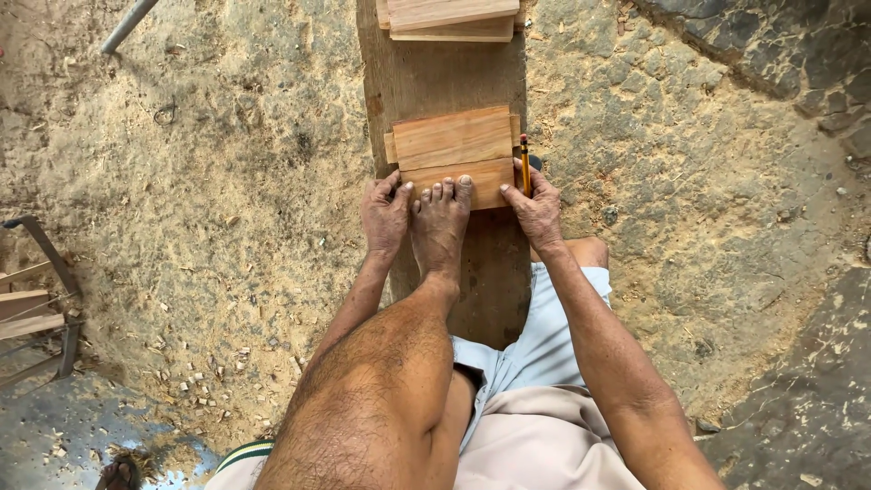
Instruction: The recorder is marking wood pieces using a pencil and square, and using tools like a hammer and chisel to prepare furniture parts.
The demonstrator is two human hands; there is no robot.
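Observation:
A stack of short reddish wooden boards (452, 138) lies across a long dark plank (435, 77) on the ground. My bare foot (440, 222) presses down on the near board (485, 178) of the stack. My left hand (385, 214) rests against the left end of that board, fingers touching it. At the right end, my right hand (535, 209) holds a yellow pencil (524, 163) upright against the board's edge.
More cut boards (451, 18) are stacked at the plank's far end. Sandy ground with wood chips (195, 381) spreads to the left. A metal frame with wooden slats (36, 308) stands at the left edge. A grey pipe (127, 25) lies top left; dark stone paving (780, 45) lies top right.

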